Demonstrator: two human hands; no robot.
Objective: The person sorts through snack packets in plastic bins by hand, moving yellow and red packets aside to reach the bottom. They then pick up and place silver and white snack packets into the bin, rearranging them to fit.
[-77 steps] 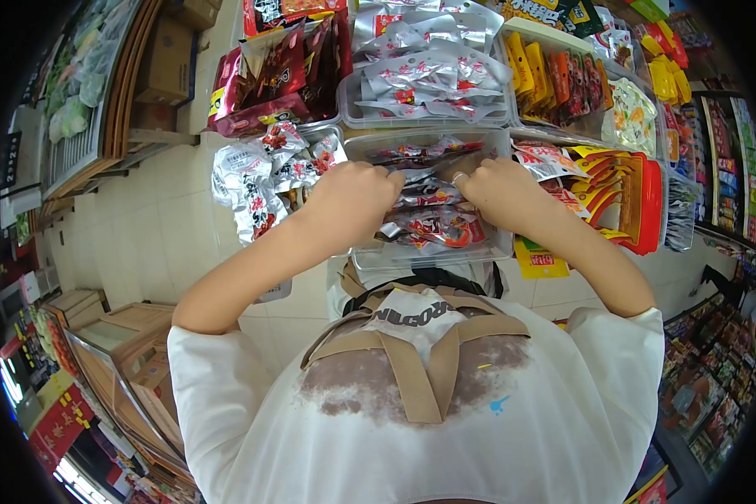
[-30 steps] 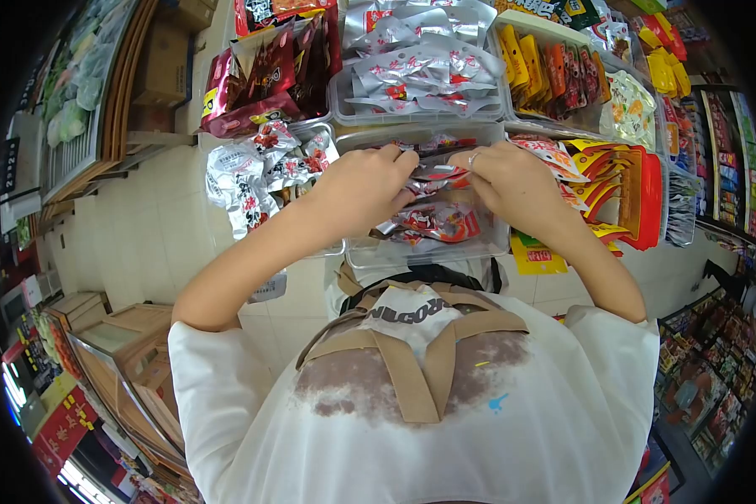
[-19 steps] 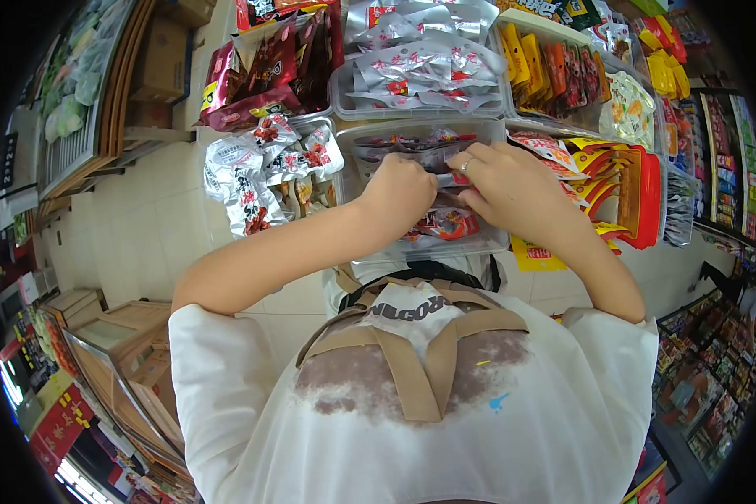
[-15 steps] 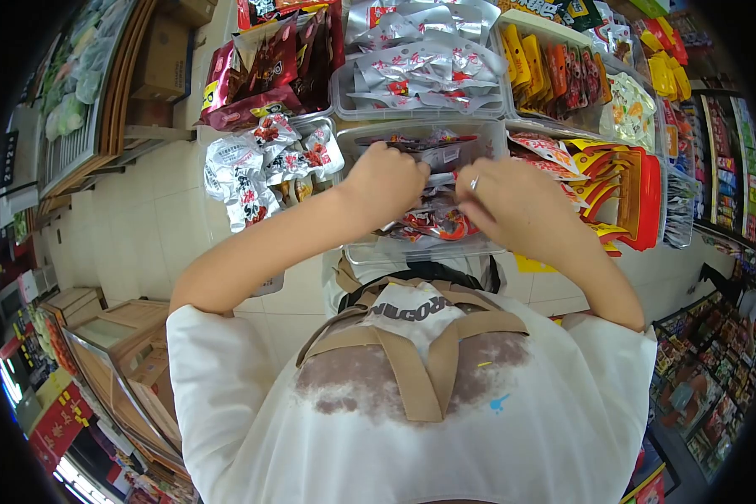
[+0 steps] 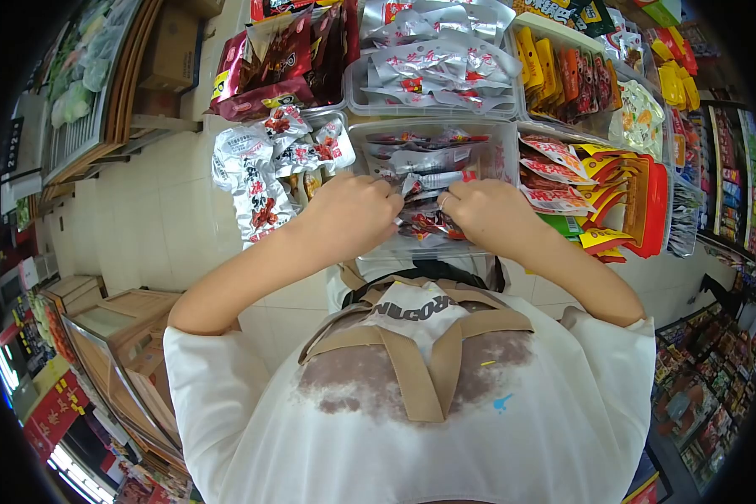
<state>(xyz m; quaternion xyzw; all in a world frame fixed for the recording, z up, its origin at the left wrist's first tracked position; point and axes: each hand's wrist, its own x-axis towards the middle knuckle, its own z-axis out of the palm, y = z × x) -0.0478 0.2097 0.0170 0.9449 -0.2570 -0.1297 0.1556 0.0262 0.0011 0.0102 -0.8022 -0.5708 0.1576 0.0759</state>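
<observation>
A clear plastic bin [image 5: 501,139] holds several silvery snack packets standing in rows. My left hand [image 5: 354,217] reaches into its left side, fingers curled round the left end of a small silver and red snack packet [image 5: 435,180]. On the other side my right hand [image 5: 489,215], with a ring on one finger, is closed at the right part of the packets. The fingertips of both hands are partly hidden, so their exact hold is hard to see. Below and between the hands lie more red-printed packets [image 5: 427,223].
Silver packs [image 5: 445,67] fill the bin behind, with dark red bags [image 5: 277,59] left of it. White vacuum packs [image 5: 256,181] sit at the left. Red and yellow packets [image 5: 601,189] and a red box [image 5: 649,206] stand at the right.
Both hands have moved down towards me and slightly apart. The back rows of packets now show, and a silver and red packet is visible between the hands.
</observation>
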